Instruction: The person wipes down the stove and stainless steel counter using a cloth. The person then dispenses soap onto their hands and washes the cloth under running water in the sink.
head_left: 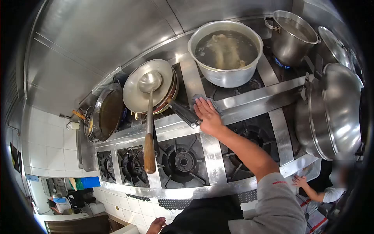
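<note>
My right hand (207,115) presses a grey cloth (207,102) against the metal strip of the stove (239,113), its palm down and fingers over the cloth. Just left of these fingers is the black pan handle (183,112). Behind the hand stands a large pot (230,77) of dark liquid with pale pieces in it. A wide pan (134,97) to the left holds a ladle (149,113), whose wooden handle juts forward over the burners. Low beside my body hangs my left hand (157,225), loosely curled and partly cut off, with nothing visible in it.
A steel pot (293,41) stands over a lit blue flame at the back right. Big metal bowls (335,111) lean at the right end. A wok of dark liquid (108,114) sits far left. Near the right end is another person's hand (300,181).
</note>
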`<state>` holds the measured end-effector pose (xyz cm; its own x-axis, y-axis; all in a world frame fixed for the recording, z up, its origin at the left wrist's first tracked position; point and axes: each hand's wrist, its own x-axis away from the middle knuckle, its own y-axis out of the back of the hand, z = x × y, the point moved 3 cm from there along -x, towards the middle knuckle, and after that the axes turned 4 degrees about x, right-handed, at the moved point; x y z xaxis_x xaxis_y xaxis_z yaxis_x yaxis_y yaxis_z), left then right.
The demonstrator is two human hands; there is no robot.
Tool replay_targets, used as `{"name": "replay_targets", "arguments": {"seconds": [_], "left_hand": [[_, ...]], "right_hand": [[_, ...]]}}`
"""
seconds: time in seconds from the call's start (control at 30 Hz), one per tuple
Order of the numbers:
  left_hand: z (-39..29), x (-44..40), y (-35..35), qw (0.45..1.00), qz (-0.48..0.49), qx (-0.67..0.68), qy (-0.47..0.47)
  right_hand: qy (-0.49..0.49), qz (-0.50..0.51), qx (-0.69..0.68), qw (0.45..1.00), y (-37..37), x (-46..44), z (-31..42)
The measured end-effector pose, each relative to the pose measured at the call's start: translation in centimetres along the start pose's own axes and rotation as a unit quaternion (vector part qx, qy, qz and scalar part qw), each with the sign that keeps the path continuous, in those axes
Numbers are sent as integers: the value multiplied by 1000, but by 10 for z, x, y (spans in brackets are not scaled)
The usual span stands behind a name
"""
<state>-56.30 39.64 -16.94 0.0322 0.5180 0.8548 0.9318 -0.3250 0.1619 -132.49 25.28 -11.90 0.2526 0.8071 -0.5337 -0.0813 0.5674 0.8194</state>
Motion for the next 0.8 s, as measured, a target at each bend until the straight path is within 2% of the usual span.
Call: {"name": "replay_targets", "arguments": {"seconds": [0.03,0.13,0.27,0.33,0.4,0.43,0.47,0.53,0.6,0.63,0.7,0.73,0.8], "left_hand": [[1,-1,-2,999,28,19,-17],[7,7,-18,997,-24,-60,46],[17,11,-33,995,-12,-83,59],[26,15,-35,994,-2,-93,62],[27,9,-39,992,17,-110,62],[24,3,-42,991,28,-118,61],[21,-5,-45,990,37,-122,60],[17,-16,-45,990,40,-126,56],[9,-23,-41,991,30,-120,53],[3,-25,-39,992,22,-116,54],[-15,-27,-44,992,7,-109,56],[-19,-26,-46,993,4,-106,56],[-24,-28,-47,992,2,-108,58]], "right_hand": [[12,26,12,1000,-17,-15,-6],[21,63,44,997,-55,-69,-22],[-43,-12,75,996,-88,-136,-45],[-60,-44,91,993,-85,-135,-37],[-40,111,12,993,-55,-96,-16],[-24,28,-3,999,-54,-70,-11],[-3,9,10,1000,-29,-37,-1],[-45,-34,26,998,14,14,-6],[-152,16,51,987,47,39,-60],[-174,-67,150,971,57,59,-93],[-248,-148,252,924,91,92,-165],[-372,-119,268,881,104,101,-199],[-493,-272,216,798,101,128,-274]]}}
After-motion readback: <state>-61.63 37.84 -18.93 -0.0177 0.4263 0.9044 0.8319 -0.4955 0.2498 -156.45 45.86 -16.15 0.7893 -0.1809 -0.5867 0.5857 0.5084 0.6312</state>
